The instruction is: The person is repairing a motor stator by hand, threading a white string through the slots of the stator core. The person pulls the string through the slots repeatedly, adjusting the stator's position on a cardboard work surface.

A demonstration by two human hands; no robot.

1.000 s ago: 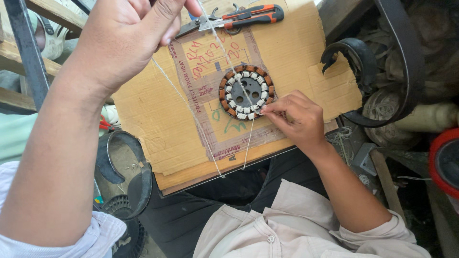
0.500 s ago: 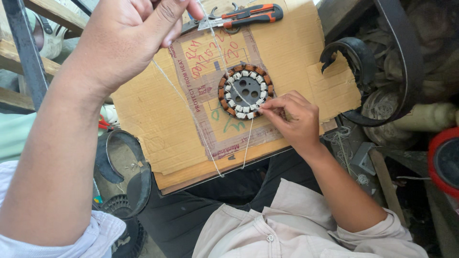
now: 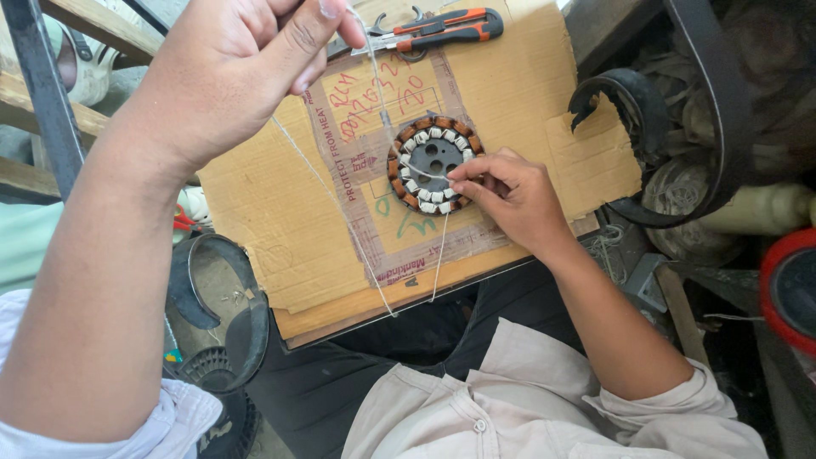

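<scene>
Right, one round motor stator [image 3: 432,164] with copper windings lies flat on a sheet of cardboard [image 3: 280,212], which serves as a lap board. The right hand [image 3: 510,197] pinches its rim to steady it. The left hand [image 3: 234,68], raised high, grips one thin thread [image 3: 336,200] taut. One orange-handled pair of pliers [image 3: 442,27] rests beyond.

cardboard sheet [image 3: 527,102] carries a round stator [image 3: 432,164] and pliers [image 3: 438,28].

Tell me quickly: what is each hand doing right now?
Left hand: raised, fingers pinched shut on the white thread.
Right hand: fingers pinched at the edge of the round wound stator.
</scene>
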